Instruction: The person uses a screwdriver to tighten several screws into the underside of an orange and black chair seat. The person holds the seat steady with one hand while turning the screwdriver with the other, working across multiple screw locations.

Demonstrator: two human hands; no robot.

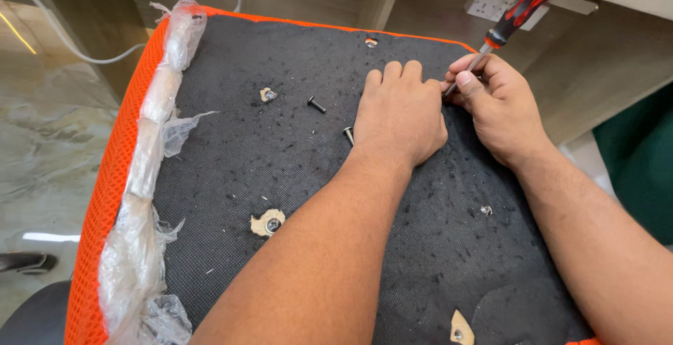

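An upturned seat cushion [280, 170] with a black fabric underside and an orange mesh edge fills the view. My left hand [399, 113] rests on the fabric near its far edge, fingers curled down, and hides what lies beneath it. My right hand [498, 106] sits just to its right and grips the metal shaft of a red and black screwdriver [522, 5], whose handle points up and to the right. The tip is hidden between my hands. Two loose black bolts [317, 104] [348, 134] lie just left of my left hand.
Torn holes with metal inserts show in the fabric [268, 95] [268, 224] [459, 329] [485, 210]. Crumpled clear plastic [151, 170] runs along the left edge. A wall socket [491, 5] and a wooden desk panel stand behind. A marbled floor [49, 149] lies to the left.
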